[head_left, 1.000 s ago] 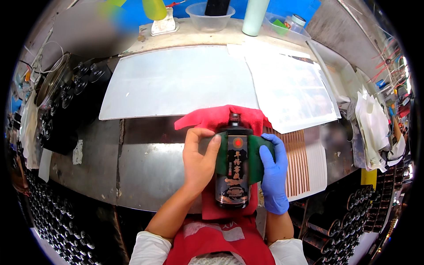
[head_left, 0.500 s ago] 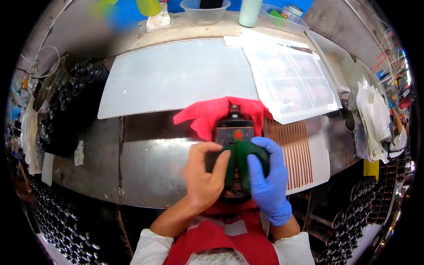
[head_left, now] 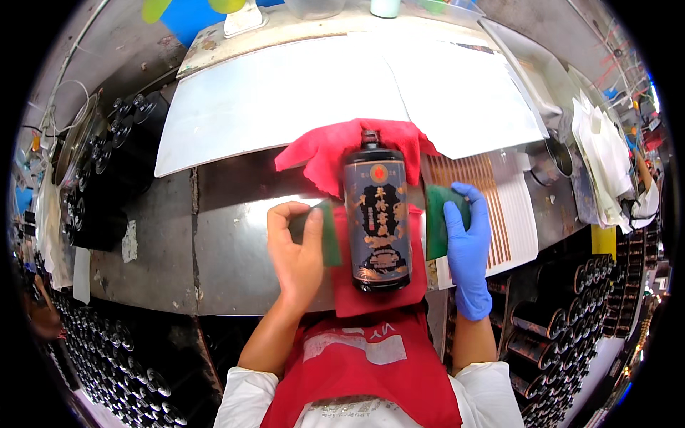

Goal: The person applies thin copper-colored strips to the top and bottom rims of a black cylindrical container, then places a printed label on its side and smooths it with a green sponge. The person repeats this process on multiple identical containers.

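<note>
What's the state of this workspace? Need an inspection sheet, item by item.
Surface: grey metal table, marked in places.
Job's things: glossy black bottle with printed front on soft red cloth, neck pointing away from the person; flat green left piece and flat green right piece, both apart from the bottle.
Clutter: flat white sheets beyond; brown-striped sheet at right.
Left hand: bare, gripping left piece.
Right hand: blue-gloved, gripping right piece.
Cables: thin white cables, far left.
Surroundings: rows of black bottles, both lower sides.

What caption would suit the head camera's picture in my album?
Bare left hand and blue-gloved right hand, each holding a green piece, flank a dark bottle on red cloth.
</note>
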Tool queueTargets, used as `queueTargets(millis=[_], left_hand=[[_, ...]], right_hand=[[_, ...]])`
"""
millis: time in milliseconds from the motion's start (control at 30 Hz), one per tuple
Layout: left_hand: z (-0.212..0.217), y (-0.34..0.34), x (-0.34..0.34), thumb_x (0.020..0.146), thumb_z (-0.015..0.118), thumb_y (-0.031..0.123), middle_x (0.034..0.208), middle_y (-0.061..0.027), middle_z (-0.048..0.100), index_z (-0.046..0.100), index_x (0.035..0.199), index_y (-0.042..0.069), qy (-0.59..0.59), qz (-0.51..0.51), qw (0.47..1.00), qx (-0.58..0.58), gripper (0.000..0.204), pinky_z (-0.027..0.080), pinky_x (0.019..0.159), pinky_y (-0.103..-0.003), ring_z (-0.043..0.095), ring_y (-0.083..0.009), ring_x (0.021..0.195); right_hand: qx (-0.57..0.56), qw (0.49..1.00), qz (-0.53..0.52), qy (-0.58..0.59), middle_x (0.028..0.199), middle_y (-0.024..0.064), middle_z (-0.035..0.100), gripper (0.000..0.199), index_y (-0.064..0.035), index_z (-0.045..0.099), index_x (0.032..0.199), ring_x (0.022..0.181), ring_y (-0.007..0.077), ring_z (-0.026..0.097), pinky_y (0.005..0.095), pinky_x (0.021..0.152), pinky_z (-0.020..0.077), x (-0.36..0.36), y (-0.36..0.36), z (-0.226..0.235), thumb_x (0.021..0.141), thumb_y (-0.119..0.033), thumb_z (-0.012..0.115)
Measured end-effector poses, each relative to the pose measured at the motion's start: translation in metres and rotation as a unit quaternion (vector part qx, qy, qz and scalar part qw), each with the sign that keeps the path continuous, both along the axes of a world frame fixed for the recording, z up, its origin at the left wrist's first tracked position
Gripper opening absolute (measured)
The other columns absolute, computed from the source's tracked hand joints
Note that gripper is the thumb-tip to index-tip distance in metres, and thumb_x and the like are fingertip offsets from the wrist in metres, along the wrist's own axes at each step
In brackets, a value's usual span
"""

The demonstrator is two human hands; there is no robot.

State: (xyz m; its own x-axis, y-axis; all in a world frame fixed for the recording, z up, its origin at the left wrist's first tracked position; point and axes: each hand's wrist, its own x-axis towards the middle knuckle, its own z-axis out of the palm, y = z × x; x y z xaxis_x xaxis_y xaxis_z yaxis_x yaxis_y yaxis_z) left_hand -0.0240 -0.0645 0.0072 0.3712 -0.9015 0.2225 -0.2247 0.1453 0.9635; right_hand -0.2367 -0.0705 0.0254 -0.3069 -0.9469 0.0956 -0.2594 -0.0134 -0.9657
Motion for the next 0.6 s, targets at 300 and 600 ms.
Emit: queueTargets(millis=[300, 600], left_hand=[[-0.017, 0.018, -0.022, 0.087, 0.06, 0.006, 0.096, -0.0057, 0.05, 0.052, 0.097, 0.0, 0.066, -0.044, 0.997, 0.0, 0.014, 0.038, 0.086, -0.026, 0.048, -0.0134, 0.092], [-0.048, 0.019, -0.018, 0.092, 0.055, 0.007, 0.093, -0.0009, 0.049, 0.049, 0.1, 0.005, 0.167, -0.018, 0.986, 0.023, 0.011, 0.038, 0.079, -0.021, 0.046, -0.0074, 0.086]], right_hand=[[0.001, 0.993, 0.038, -0.109, 0.105, 0.0089, 0.058, 0.03, -0.0024, 0.048, 0.119, 0.094, 0.0155, 0.056, 0.0274, 0.084, 0.0458, 0.023, 0.018, -0.009, 0.092, -0.013, 0.055], [0.049, 0.957, 0.065, -0.279, 0.109, 0.0075, 0.056, 0.033, -0.0018, 0.047, 0.122, 0.098, 0.0121, 0.054, 0.0246, 0.088, 0.0435, 0.012, 0.004, -0.058, 0.092, -0.012, 0.056]])
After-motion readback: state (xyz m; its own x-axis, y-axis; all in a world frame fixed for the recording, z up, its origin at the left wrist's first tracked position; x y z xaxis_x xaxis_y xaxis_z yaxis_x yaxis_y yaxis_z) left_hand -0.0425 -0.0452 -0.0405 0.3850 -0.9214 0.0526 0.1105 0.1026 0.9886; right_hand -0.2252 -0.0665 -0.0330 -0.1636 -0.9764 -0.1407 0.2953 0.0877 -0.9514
